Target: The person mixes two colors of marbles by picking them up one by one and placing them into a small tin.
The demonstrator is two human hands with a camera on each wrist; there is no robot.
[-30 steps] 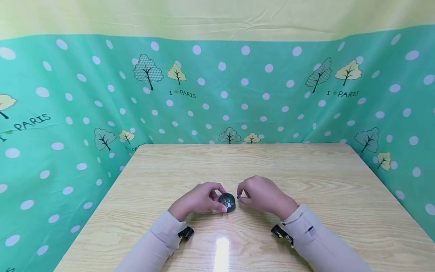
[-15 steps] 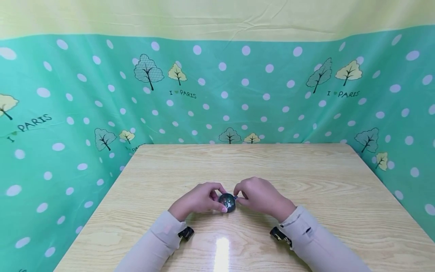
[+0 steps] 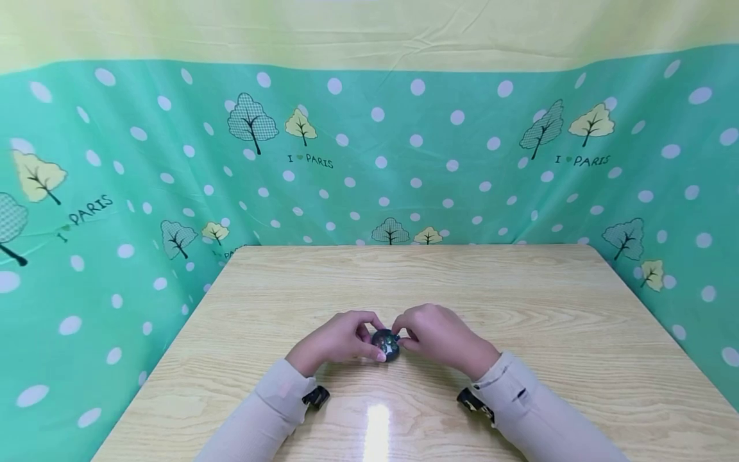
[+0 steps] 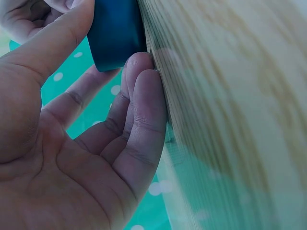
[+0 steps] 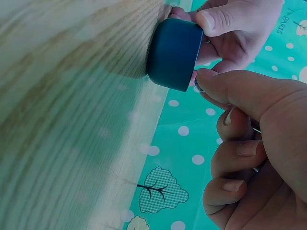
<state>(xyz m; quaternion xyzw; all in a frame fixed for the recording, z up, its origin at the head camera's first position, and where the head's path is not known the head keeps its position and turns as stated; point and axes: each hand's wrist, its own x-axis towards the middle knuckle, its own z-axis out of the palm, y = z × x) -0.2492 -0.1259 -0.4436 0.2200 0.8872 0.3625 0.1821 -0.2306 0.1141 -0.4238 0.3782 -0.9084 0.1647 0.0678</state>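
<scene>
A small round object (image 3: 388,347) stands on the wooden table, dark with a glossy, colour-flecked top. From the side, in the right wrist view, it looks like a dark-blue cup (image 5: 175,55) with a rounded lower edge. My left hand (image 3: 340,337) grips it between thumb and index finger, its other fingers resting by the tabletop. Close in from the right, my right hand (image 3: 435,333) pinches a small dark shiny piece (image 5: 198,86) at the cup's upper rim. Its remaining fingers are curled in. The piece is mostly hidden by thumb and fingertip.
The light wooden table (image 3: 496,276) runs back to a green polka-dot curtain (image 3: 358,154) printed with trees, which also hangs along both sides. Black camera mounts (image 3: 316,396) sit under both wrists.
My right hand has moved left, bringing the small piece from beside the cup up to its rim. My left hand and the cup have stayed in place.
</scene>
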